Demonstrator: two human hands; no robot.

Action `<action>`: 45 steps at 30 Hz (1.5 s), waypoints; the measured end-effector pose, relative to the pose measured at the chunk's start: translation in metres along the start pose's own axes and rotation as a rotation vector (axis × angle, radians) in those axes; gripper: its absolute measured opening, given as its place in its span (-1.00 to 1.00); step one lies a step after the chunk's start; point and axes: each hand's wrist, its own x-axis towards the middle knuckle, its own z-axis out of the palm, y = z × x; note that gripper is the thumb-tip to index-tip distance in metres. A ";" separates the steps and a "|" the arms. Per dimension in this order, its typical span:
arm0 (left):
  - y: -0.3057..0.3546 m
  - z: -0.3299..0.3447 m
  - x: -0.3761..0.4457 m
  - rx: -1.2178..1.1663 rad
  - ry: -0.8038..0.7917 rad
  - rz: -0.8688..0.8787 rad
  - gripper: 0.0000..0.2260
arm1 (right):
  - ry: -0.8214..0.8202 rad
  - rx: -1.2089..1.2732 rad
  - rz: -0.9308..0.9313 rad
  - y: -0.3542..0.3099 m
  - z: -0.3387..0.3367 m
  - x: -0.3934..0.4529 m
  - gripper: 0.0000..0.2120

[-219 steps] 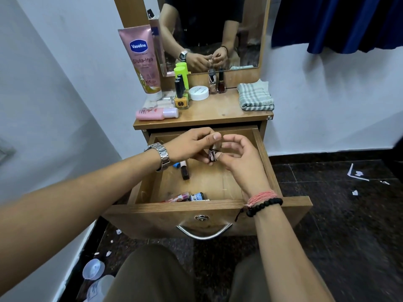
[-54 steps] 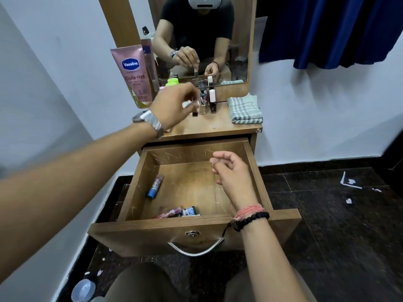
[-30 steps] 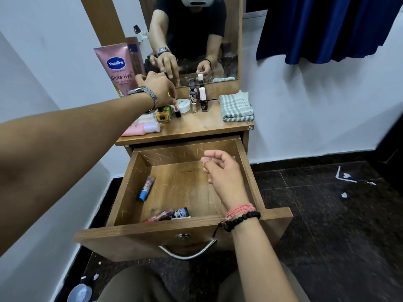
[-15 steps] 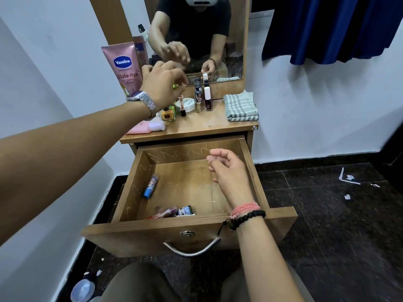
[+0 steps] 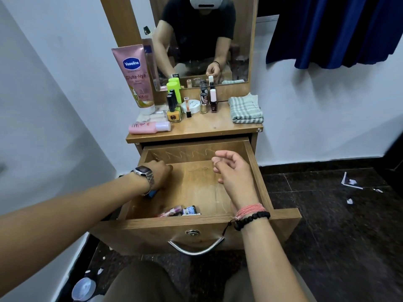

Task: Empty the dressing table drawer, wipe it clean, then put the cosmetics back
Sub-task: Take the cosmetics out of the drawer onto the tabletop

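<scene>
The wooden drawer (image 5: 254, 168) of the dressing table stands pulled fully out, and everything here is placed against it. The left hand (image 5: 160, 176), a metal watch at its wrist, reaches down into the drawer's left side, right over a blue tube (image 5: 152, 194) of which only one end peeks out below the wrist. The fingers are turned away from the camera, so whether they grip the tube or only touch it cannot be told. The right hand (image 5: 234, 173) hangs above the drawer's right half, fingers loosely curled and holding nothing; a pink thread band and a black bead bracelet sit at its wrist, over the drawer's front panel.

Inside the drawer, against the front panel, lie a pink sachet (image 5: 172, 211) and a small dark tube (image 5: 190, 210) side by side — the rest of the drawer floor shows bare, scratched wood.

Behind the drawer, on the table top (image 5: 209, 127), the removed cosmetics stand together at the left and middle: a tall pink Vaseline tube (image 5: 136, 76) upright at the back left, a pink bottle (image 5: 149, 127) lying on its side at the front left, a yellow nail polish (image 5: 173, 112), a lime-green bottle (image 5: 173, 88), a white round jar (image 5: 192, 105), and two more nail polish bottles (image 5: 213, 101) near the mirror (image 5: 207, 40). A folded checked cloth (image 5: 246, 109) rests on the table top's right end — apart from the bottles.
</scene>
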 end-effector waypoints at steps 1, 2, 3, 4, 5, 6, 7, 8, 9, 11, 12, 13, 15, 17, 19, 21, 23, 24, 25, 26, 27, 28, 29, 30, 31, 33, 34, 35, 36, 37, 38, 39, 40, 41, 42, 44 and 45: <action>0.002 0.000 0.000 -0.020 0.016 0.008 -0.72 | 0.001 0.000 0.002 0.000 0.000 0.000 -0.90; 0.004 -0.001 -0.001 -0.048 0.028 0.023 -0.75 | 0.001 0.001 0.003 0.000 0.001 0.000 -0.90; 0.006 -0.005 -0.002 -0.085 0.038 0.041 -0.77 | 0.002 0.002 0.004 0.000 0.001 0.000 -0.90; 0.008 -0.013 -0.004 -0.124 0.057 0.061 -0.79 | 0.003 0.006 0.004 0.000 0.001 0.001 -0.90; 0.009 -0.023 -0.006 -0.178 0.083 0.079 -0.81 | 0.004 0.010 0.004 0.000 0.002 0.001 -0.90; 0.010 -0.038 -0.009 -0.253 0.123 0.100 -0.83 | 0.004 0.014 0.004 0.001 0.002 0.001 -0.90; 0.010 -0.054 -0.012 -0.334 0.178 0.118 -0.83 | 0.005 0.018 0.004 0.001 0.002 0.001 -0.90; 0.009 -0.073 -0.015 -0.403 0.253 0.134 -0.84 | 0.005 0.022 0.004 0.001 0.001 0.002 -0.90; 0.005 -0.091 -0.018 -0.450 0.342 0.145 -0.85 | 0.004 0.024 0.004 0.001 0.002 0.002 -0.90; -0.004 -0.125 -0.020 -0.494 0.516 0.154 -0.85 | 0.003 0.027 0.003 0.001 0.002 0.001 -0.90; -0.009 -0.139 -0.019 -0.502 0.580 0.154 -0.84 | 0.003 0.026 0.002 0.000 0.002 0.001 -0.90; -0.013 -0.150 -0.015 -0.508 0.622 0.150 -0.83 | 0.001 0.024 0.001 0.000 0.002 0.001 -0.90; -0.020 -0.165 -0.003 -0.520 0.667 0.130 -0.79 | -0.002 0.019 -0.002 -0.001 0.000 0.000 -0.90; -0.023 -0.174 0.011 -0.515 0.686 0.103 -0.70 | 0.001 0.023 -0.002 -0.001 0.000 0.000 -0.89; -0.023 -0.179 0.023 -0.516 0.692 0.084 -0.61 | 0.002 0.030 0.000 -0.001 0.000 0.000 -0.89; -0.023 -0.182 0.034 -0.535 0.680 0.061 -0.53 | 0.002 0.033 0.006 0.000 0.000 0.001 -0.89; -0.022 -0.181 0.046 -0.529 0.664 0.038 -0.47 | 0.006 0.043 0.008 0.001 0.000 0.002 -0.89; -0.021 -0.180 0.051 -0.519 0.654 0.029 -0.46 | 0.009 0.047 0.009 0.001 0.000 0.002 -0.89; -0.021 -0.179 0.056 -0.509 0.643 0.017 -0.45 | 0.011 0.050 0.010 0.001 0.000 0.002 -0.89; -0.021 -0.178 0.061 -0.490 0.633 -0.002 -0.44 | 0.013 0.053 0.012 0.001 0.000 0.002 -0.89; -0.021 -0.177 0.066 -0.458 0.627 -0.026 -0.44 | 0.013 0.056 0.013 0.001 0.000 0.002 -0.89; -0.021 -0.176 0.070 -0.422 0.626 -0.051 -0.44 | 0.013 0.058 0.014 0.001 -0.001 0.002 -0.89; -0.021 -0.175 0.073 -0.394 0.628 -0.070 -0.45 | 0.012 0.059 0.015 0.001 -0.001 0.002 -0.89; -0.021 -0.174 0.076 -0.380 0.627 -0.079 -0.46 | 0.012 0.058 0.016 0.001 -0.001 0.003 -0.88; -0.021 -0.173 0.079 -0.375 0.624 -0.083 -0.47 | 0.011 0.058 0.017 0.001 -0.001 0.002 -0.88; -0.020 -0.171 0.083 -0.381 0.614 -0.084 -0.47 | 0.012 0.058 0.018 0.000 -0.001 0.002 -0.89; -0.020 -0.171 0.084 -0.389 0.607 -0.087 -0.47 | 0.013 0.058 0.018 0.000 -0.001 0.002 -0.89; -0.020 -0.171 0.086 -0.395 0.602 -0.090 -0.47 | 0.012 0.057 0.019 0.000 -0.001 0.001 -0.89; -0.020 -0.170 0.087 -0.395 0.599 -0.095 -0.47 | 0.010 0.056 0.020 0.000 -0.001 0.001 -0.89; -0.021 -0.169 0.089 -0.392 0.596 -0.098 -0.47 | 0.007 0.055 0.022 -0.001 -0.001 0.001 -0.89; -0.021 -0.168 0.091 -0.387 0.595 -0.099 -0.48 | 0.006 0.054 0.023 -0.001 -0.002 0.002 -0.89; -0.021 -0.167 0.092 -0.383 0.596 -0.100 -0.49 | 0.004 0.054 0.023 -0.001 -0.002 0.002 -0.89; -0.021 -0.167 0.093 -0.383 0.597 -0.100 -0.49 | 0.004 0.053 0.023 -0.001 -0.002 0.002 -0.89; -0.021 -0.166 0.094 -0.385 0.597 -0.102 -0.50 | 0.003 0.053 0.023 -0.001 -0.002 0.002 -0.89; -0.021 -0.166 0.095 -0.384 0.599 -0.103 -0.51 | 0.003 0.053 0.022 0.000 -0.001 0.002 -0.89; -0.021 -0.165 0.096 -0.379 0.605 -0.106 -0.53 | 0.005 0.056 0.022 0.000 -0.001 0.002 -0.89; -0.022 -0.165 0.097 -0.379 0.605 -0.110 -0.54 | 0.003 0.058 0.022 0.000 -0.001 0.002 -0.89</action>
